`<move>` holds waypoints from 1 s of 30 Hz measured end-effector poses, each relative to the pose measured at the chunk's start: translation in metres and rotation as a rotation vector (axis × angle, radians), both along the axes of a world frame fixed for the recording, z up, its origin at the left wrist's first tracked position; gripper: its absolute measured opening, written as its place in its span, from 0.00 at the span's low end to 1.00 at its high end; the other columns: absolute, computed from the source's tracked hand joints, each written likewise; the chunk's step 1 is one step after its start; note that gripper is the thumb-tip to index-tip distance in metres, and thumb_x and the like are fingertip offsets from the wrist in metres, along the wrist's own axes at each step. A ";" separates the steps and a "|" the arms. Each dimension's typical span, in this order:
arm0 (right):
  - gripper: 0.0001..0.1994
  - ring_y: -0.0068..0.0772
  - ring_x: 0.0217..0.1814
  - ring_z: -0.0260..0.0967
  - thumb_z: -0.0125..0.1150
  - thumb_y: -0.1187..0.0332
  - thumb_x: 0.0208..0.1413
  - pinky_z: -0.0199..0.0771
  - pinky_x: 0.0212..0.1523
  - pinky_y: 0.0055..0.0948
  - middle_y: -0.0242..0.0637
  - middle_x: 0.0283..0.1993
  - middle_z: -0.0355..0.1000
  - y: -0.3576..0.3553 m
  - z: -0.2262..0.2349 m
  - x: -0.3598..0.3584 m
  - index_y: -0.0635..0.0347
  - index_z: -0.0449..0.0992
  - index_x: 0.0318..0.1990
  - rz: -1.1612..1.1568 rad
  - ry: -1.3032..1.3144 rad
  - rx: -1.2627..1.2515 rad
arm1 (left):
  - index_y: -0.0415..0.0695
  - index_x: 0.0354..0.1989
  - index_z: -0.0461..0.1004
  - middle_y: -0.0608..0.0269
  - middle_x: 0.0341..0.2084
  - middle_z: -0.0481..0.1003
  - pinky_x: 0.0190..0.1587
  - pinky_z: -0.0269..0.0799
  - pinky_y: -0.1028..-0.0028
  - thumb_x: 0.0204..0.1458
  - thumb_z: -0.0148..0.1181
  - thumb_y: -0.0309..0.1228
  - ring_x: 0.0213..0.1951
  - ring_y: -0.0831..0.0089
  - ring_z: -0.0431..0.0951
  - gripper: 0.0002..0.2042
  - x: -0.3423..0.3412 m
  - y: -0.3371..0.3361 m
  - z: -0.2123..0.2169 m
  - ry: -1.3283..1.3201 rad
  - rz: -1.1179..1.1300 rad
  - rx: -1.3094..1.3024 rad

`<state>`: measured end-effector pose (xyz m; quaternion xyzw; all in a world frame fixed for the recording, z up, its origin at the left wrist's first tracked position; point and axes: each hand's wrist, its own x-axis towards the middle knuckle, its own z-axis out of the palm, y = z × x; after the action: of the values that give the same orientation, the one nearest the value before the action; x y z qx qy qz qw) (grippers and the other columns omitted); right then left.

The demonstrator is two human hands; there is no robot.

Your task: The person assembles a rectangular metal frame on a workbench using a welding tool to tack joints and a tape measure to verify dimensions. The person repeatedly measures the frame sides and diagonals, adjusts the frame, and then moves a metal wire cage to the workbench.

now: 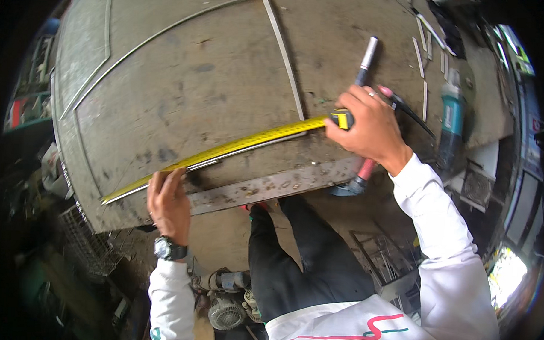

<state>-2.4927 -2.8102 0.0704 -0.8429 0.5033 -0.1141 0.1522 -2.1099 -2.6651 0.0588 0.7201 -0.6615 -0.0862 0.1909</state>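
Yellow tape measure (stretched taut) btwn left hand, right hand.

Teal angle grinder at bench right edge — loose metal strips near it, wire basket on floor.

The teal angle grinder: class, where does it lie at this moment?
In the head view the teal angle grinder lies at the right end of the grey metal workbench, beyond the right hand that holds the yellow tape measure.

Both hands stretch yellow tape measure over table
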 end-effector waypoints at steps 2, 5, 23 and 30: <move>0.15 0.52 0.43 0.77 0.70 0.58 0.53 0.77 0.42 0.47 0.44 0.35 0.74 -0.003 -0.001 -0.001 0.62 0.77 0.33 -0.019 0.005 -0.013 | 0.43 0.43 0.85 0.57 0.37 0.78 0.46 0.77 0.61 0.49 0.63 0.14 0.42 0.56 0.80 0.15 -0.002 0.000 -0.006 -0.014 0.008 -0.027; 0.14 0.54 0.39 0.77 0.67 0.60 0.55 0.75 0.39 0.47 0.47 0.32 0.74 -0.011 0.000 0.006 0.63 0.75 0.31 -0.044 -0.004 0.003 | 0.46 0.44 0.84 0.60 0.38 0.79 0.47 0.77 0.60 0.48 0.63 0.15 0.43 0.57 0.80 0.16 -0.003 0.003 -0.008 0.002 0.038 -0.037; 0.18 0.60 0.39 0.77 0.68 0.54 0.59 0.75 0.44 0.48 0.53 0.33 0.77 -0.027 0.028 0.007 0.65 0.78 0.35 -0.087 0.114 0.352 | 0.55 0.45 0.84 0.63 0.33 0.73 0.40 0.73 0.60 0.51 0.64 0.22 0.37 0.59 0.77 0.15 -0.026 0.011 -0.017 -0.016 0.361 -0.080; 0.17 0.55 0.63 0.69 0.67 0.77 0.48 0.71 0.60 0.44 0.47 0.57 0.71 -0.082 0.038 -0.042 0.60 0.78 0.48 0.076 0.278 0.052 | 0.62 0.49 0.83 0.66 0.26 0.75 0.29 0.74 0.59 0.58 0.65 0.26 0.27 0.57 0.79 0.14 -0.043 0.017 -0.026 0.231 0.617 -0.046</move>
<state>-2.5352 -2.8927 0.1083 -0.8647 0.4902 0.0228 0.1070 -2.1527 -2.6476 0.0333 0.8676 -0.3878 -0.0901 0.2980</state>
